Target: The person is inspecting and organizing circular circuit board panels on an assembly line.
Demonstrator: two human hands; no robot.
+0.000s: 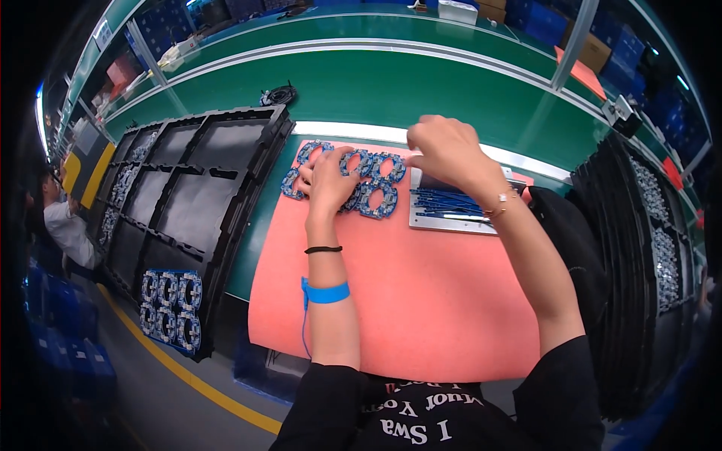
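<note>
Several blue ring-shaped circuit boards (378,200) lie in two rows on a pink mat (391,293). My left hand (331,180) rests over the middle of them, fingers spread and touching the boards, hiding some. My right hand (450,154) is raised by the right end of the rows, its fingers curled in; what they hold, if anything, is hidden. Below that hand sits a metal fixture plate (451,223) with narrow blue board strips (444,203) lying on it. A blue band with a cord circles my left wrist.
Left of the mat, a black compartment tray (184,203) leans, with a joined panel of ring boards (171,308) at its near corner. Stacked black trays (639,278) stand at the right. A coiled black cable (280,95) lies on the green bench (353,90). Another person (68,225) is far left.
</note>
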